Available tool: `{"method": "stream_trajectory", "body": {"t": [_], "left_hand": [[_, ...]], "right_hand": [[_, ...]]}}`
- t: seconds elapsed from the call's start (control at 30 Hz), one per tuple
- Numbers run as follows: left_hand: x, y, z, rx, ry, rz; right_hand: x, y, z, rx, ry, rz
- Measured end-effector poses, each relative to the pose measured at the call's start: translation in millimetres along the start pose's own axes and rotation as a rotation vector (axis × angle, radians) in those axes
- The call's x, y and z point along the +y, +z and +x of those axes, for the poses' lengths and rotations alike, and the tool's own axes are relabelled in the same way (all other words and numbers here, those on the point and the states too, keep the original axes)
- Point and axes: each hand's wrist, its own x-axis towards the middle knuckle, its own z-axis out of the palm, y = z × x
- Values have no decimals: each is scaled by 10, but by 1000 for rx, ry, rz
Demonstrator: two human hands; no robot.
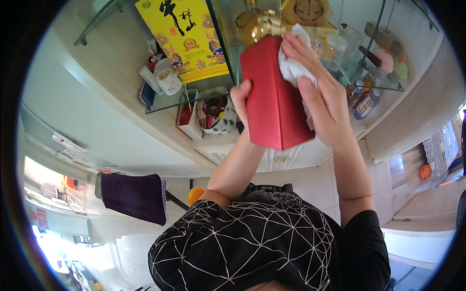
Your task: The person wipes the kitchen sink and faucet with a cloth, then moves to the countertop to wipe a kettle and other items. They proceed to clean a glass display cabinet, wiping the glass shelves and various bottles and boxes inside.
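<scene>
A tall red box [267, 98] is held up before me, tilted, in front of glass shelves. My left hand [242, 100] grips its left side, the thumb on the front face and the other fingers hidden behind. Against the box's right side, my right hand [320, 87] presses a crumpled white cloth or tissue [293, 67], its fingers spread over it. Just behind the top of the box show shiny gold ornaments [268, 24] and a bottle with a gold cap [249, 22].
A yellow box [191, 40] stands on a glass shelf [189, 100] at left, by a white cup [168, 82]. Below are a white bin of small items [218, 116] and a narrow box [190, 122]. Glass jars [335, 47] and small bottles [366, 104] stand at right.
</scene>
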Motion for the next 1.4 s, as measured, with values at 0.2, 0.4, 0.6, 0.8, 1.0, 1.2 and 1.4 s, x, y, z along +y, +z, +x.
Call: {"method": "stream_trajectory", "body": {"t": [0.2,0.4,0.6,0.8,1.0,1.2,1.4], "left_hand": [[-32,371,293,314,33,198],[-357,528,366,473,287,516],[-359,323,339,339,317,567],[-563,103,175,364,348,536],[-825,5,-31,214,632,880],[-679,-45,-4,-22,789,1434],[-465,-52,81,117,813,1574]], "right_hand": [[11,226,-378,384,25,152],[23,813,-498,762,-77,122],[-73,902,-978,530,211,588],[114,690,-640,849,63,158],[143,194,-849,697,341,1397],[223,213,-1199,618,690,1416],[58,40,-1348,677,971,1340]]}}
